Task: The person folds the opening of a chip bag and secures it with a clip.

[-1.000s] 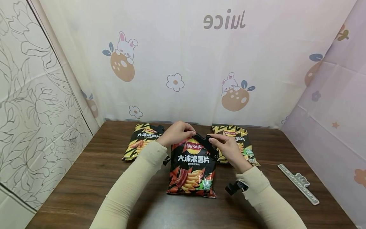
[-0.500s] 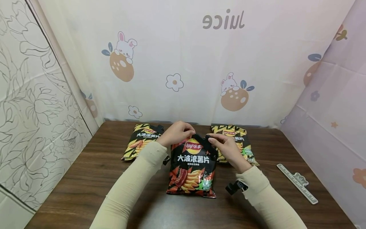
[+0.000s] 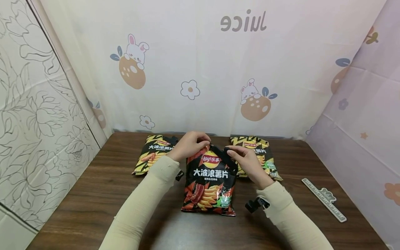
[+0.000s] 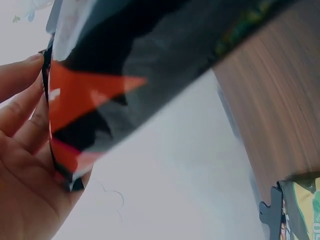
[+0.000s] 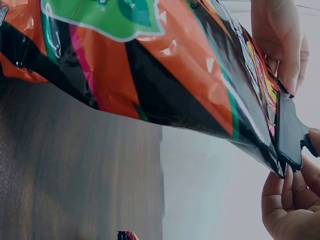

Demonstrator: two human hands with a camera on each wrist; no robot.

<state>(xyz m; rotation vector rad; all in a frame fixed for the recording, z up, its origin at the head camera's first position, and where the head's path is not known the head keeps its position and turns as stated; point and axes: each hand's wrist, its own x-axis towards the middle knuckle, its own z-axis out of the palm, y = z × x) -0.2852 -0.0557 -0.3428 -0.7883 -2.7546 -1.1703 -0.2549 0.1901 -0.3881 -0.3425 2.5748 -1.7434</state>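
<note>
A red and black bag of potato chips [image 3: 208, 184] is held upright by its top, in the middle of the table. A black bag clip [image 3: 220, 152] sits along the right part of its top edge. My left hand [image 3: 191, 145] pinches the bag's top left of the clip; in the left wrist view the fingers [image 4: 22, 80] lie along the bag's edge. My right hand [image 3: 248, 161] grips the black clip between thumb and fingers. In the right wrist view the clip [image 5: 289, 131] spans the bag's corner, with my right thumb on its handle.
Behind at left lies a yellow and black chip bag [image 3: 150, 156] with a black clip [image 3: 173, 140] on top. Another yellow and black bag [image 3: 265, 158] lies behind at right. A pale bag clip [image 3: 325, 199] rests on the table's right side. A printed curtain [image 3: 193, 52] stands behind.
My left hand has shifted slightly left, from the clip's left end to the bag's top edge beside it. The right hand keeps its grip on the clip.
</note>
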